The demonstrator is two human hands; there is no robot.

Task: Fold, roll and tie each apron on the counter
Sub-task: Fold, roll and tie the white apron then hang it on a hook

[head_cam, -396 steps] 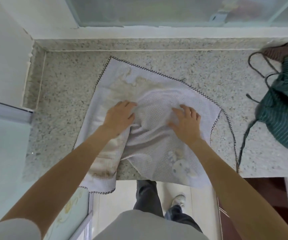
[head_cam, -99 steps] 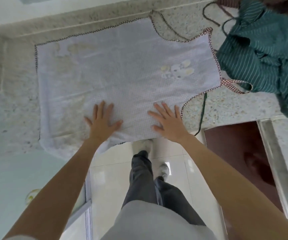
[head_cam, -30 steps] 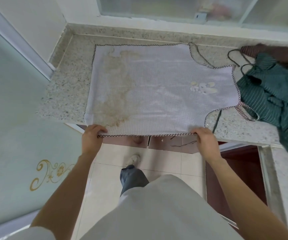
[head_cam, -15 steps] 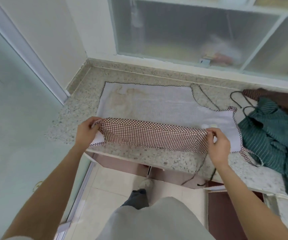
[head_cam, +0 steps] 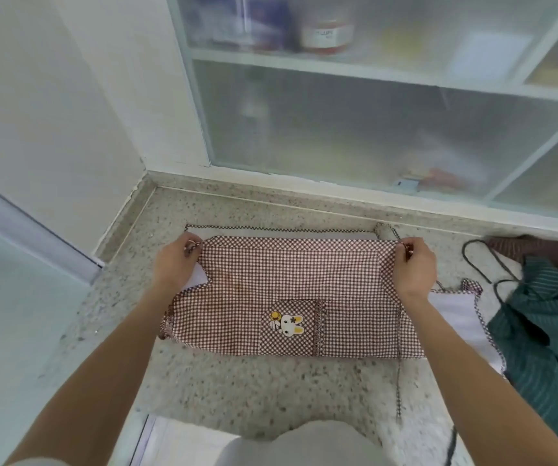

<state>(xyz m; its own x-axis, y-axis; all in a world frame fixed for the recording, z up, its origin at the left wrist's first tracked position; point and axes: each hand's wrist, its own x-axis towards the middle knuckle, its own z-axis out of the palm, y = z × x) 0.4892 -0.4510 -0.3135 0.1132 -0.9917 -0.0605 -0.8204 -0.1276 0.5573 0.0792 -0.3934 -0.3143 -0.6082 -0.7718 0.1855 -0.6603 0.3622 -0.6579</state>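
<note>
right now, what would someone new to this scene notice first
The brown checked apron, folded over in the middle of the speckled counter, with a cartoon rabbit patch on its pocket. The left hand and right hand pinch its far corners. A green striped apron lies crumpled at the right.

One head-worn camera looks steeply down, close over the counter (head_cam: 237, 381) (a wide-angle view), toward the cabinet (head_cam: 371, 129).

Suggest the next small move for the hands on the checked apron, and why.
Probably lay the held edge down along the far hem and let go. Left hand and right hand each pinch a corner of the checked apron, folded over nearly to its far edge on the counter.
</note>
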